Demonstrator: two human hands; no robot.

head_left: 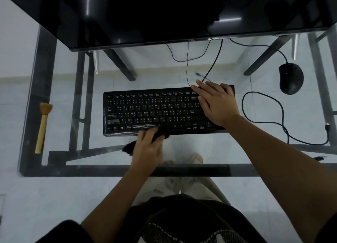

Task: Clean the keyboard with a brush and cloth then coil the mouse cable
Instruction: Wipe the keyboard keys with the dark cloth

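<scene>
Black cloth (164, 131) bunched in curled left fingers (145, 136), wiping keyboard (155, 109) at its 6 o'clock edge. Right fingers (202, 87) lie flat, apparently steadying the 3 o'clock end. Brush (42, 126) idle at 9; mouse (291, 78) at 2, cable (242, 104) uncoiled.

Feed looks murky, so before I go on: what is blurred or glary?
Head view: dim overall; left hand and cloth motion-blurred; right hand and keyboard fairly sharp; glare streaks on the monitor; table edges skewed by the wide lens.
</scene>
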